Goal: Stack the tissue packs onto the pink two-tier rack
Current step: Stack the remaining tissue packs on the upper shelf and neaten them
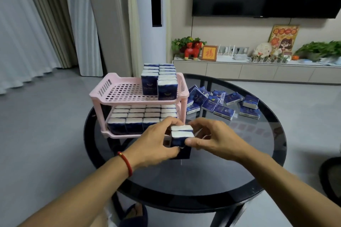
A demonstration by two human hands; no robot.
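Over glass table — left hand, right hand pinch two tissue packs; rack packs read "TWINKLE".

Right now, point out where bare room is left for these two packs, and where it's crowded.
Free: the left part of the pink rack's top tier, between its left wall and the standing packs. Also bare glass on the table's near side.
Crowded: the bottom tier looks full. Loose packs crowd the glass right of the rack.
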